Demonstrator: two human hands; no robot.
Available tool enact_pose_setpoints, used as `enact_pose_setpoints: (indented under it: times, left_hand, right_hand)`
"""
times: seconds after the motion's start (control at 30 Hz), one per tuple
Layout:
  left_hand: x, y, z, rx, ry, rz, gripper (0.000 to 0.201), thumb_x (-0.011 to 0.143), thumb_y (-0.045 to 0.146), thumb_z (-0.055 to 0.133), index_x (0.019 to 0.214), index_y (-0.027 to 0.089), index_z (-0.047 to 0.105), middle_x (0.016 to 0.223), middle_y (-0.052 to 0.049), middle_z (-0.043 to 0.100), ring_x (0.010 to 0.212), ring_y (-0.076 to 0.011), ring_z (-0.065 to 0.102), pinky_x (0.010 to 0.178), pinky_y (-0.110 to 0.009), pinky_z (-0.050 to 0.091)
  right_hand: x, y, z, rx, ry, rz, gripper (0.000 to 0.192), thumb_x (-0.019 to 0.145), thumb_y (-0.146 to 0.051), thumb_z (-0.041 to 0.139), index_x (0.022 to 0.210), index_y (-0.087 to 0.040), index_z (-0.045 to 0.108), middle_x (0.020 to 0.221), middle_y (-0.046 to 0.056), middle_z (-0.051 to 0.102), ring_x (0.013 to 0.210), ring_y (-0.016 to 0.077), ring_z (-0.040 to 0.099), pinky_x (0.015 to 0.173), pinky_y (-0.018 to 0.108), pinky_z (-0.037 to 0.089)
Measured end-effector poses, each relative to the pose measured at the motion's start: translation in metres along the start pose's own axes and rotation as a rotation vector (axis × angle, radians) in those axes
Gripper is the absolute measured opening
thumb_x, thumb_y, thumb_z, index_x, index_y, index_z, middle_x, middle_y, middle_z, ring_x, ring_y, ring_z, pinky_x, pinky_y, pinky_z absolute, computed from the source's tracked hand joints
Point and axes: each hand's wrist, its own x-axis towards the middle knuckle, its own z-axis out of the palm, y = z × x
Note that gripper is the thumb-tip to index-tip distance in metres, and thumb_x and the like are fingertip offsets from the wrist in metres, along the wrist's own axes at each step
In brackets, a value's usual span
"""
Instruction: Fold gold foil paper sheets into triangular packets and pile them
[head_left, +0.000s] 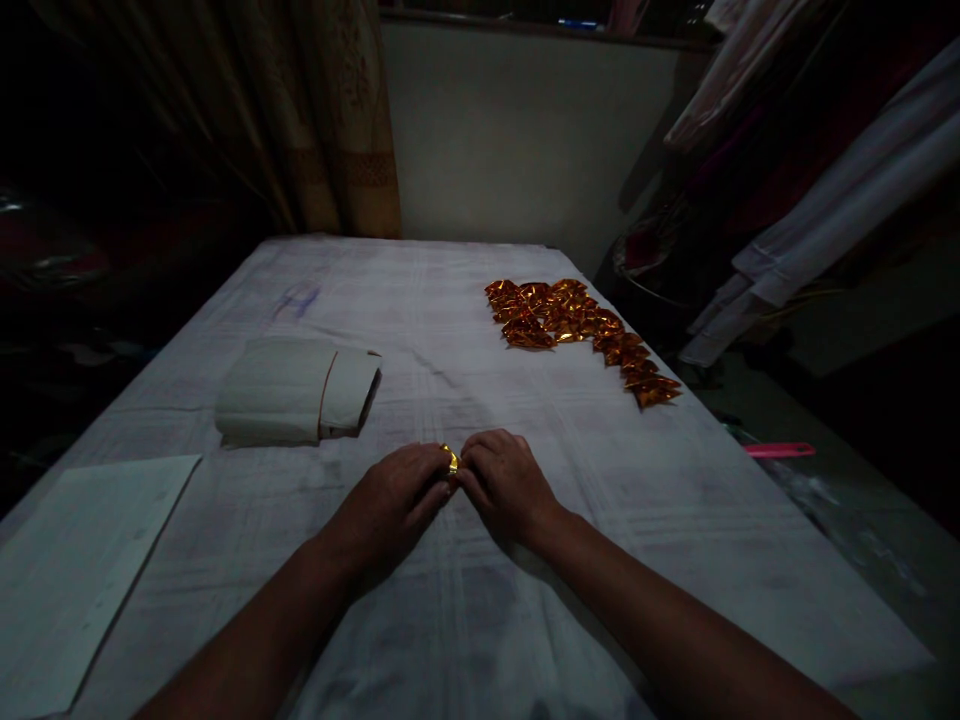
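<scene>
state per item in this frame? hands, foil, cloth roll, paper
left hand: shut on gold foil piece
right hand: pinching the same piece
folded foil pieces: laid in rows, far right of table
cloth roll: rolled, lying flat
paper sheet: flat, near left edge

Dim room: pale wall (517,130), brown curtain (322,110), cloth-covered table (675,520).

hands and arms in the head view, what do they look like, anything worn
Both forearms are bare as far as the picture shows: no sleeves, gloves or watch visible. The left hand and right hand show no rings or markings that can be made out in the dim light.
</scene>
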Motion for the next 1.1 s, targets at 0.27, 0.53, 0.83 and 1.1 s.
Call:
enact_pose_setpoints:
  times: [0.27, 0.53, 0.83, 1.1]
  left_hand:
    - [0.001, 0.001, 0.007, 0.016, 0.052, -0.069, 0.008, 0.095, 0.025, 0.054, 0.100, 0.023, 0.060, 0.093, -0.003, 0.066, 0.086, -0.0194, 0.060, 0.080, -0.034, 0.049]
    - [0.000, -0.002, 0.010, 0.021, 0.067, -0.079, 0.012, 0.093, 0.024, 0.057, 0.105, 0.024, 0.060, 0.098, -0.003, 0.067, 0.089, -0.0192, 0.062, 0.081, -0.034, 0.050]
    - [0.000, -0.002, 0.011, 0.041, 0.084, -0.043, 0.014, 0.092, 0.023, 0.057, 0.105, 0.023, 0.061, 0.099, -0.004, 0.069, 0.089, -0.0200, 0.063, 0.082, -0.035, 0.051]
    - [-0.018, -0.018, -0.004, 0.084, 0.166, 0.036, 0.021, 0.096, 0.027, 0.056, 0.116, 0.023, 0.060, 0.123, -0.009, 0.068, 0.113, -0.0230, 0.064, 0.096, -0.038, 0.053]
  right_hand:
    - [-0.002, -0.005, 0.002, 0.005, 0.043, 0.064, 0.008, 0.092, -0.020, 0.063, 0.086, -0.022, 0.059, 0.098, 0.006, 0.068, 0.094, 0.0235, 0.057, 0.084, 0.038, 0.039]
    - [0.000, -0.003, 0.001, 0.094, 0.039, 0.109, 0.009, 0.090, -0.019, 0.062, 0.086, -0.023, 0.056, 0.091, 0.002, 0.064, 0.091, 0.0212, 0.055, 0.081, 0.035, 0.038]
    - [-0.002, 0.005, 0.003, 0.110, 0.062, 0.022, 0.011, 0.090, -0.015, 0.065, 0.092, -0.024, 0.067, 0.101, 0.004, 0.070, 0.098, 0.0218, 0.060, 0.086, 0.038, 0.042]
    - [-0.015, -0.008, -0.006, -0.102, -0.026, -0.173, 0.021, 0.095, -0.020, 0.062, 0.115, -0.022, 0.069, 0.115, 0.009, 0.072, 0.103, 0.0259, 0.061, 0.086, 0.042, 0.046]
